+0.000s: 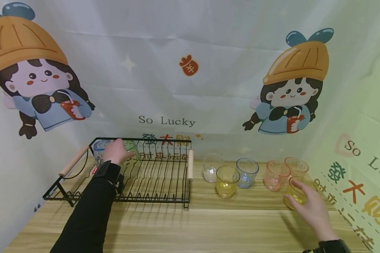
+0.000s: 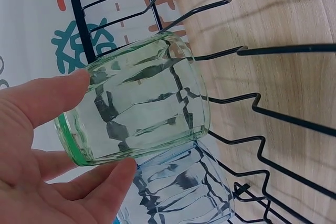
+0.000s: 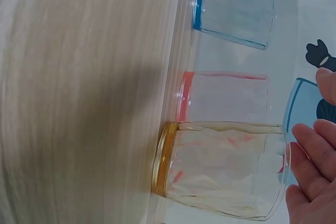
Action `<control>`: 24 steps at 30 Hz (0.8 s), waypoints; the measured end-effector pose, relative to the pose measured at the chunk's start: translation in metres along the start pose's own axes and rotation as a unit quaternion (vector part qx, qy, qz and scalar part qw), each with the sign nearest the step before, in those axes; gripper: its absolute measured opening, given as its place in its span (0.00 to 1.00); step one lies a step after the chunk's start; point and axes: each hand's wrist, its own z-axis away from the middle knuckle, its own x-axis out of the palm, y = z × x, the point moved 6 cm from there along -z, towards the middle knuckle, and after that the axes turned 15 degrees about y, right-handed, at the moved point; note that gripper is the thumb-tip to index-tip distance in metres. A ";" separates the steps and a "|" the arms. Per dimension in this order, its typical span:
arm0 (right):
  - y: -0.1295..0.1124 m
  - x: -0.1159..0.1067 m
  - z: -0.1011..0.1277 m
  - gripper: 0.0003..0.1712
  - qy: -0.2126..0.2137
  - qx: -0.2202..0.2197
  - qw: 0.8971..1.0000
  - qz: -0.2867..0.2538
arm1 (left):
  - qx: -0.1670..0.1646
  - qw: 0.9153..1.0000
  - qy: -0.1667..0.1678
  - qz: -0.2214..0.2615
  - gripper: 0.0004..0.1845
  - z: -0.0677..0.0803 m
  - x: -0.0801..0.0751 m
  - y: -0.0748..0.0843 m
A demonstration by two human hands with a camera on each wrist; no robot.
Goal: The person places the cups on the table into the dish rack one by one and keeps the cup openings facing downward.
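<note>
Rack point(image 1: 164, 172) left on table point(image 1: 209, 225), two glasses point(image 1: 101, 149) inside, six glasses point(image 1: 247, 172) right

"So Lucky" on backdrop cloth point(image 1: 209, 88), twice.

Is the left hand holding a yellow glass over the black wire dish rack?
No, the left hand pinches a clear green-tinted glass cup above the black wire dish rack.

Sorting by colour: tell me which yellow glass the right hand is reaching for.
The yellow glass at the table's right end, touching the right hand. The other yellow one stands by the blue glass.
</note>
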 end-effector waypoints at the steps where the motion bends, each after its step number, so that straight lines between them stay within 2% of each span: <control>1: 0.000 0.000 0.000 0.30 0.000 0.000 1.000 0.001 | 0.001 1.000 0.000 0.002 0.30 0.000 0.000 0.000; 14: 0.009 0.000 -0.004 0.31 -0.014 -0.003 1.000 0.024 | 0.036 0.999 -0.017 0.009 0.36 0.001 -0.007 0.007; 24: 0.011 0.000 -0.008 0.32 -0.028 -0.014 0.998 0.047 | 0.059 0.998 0.002 0.027 0.40 0.009 -0.018 0.016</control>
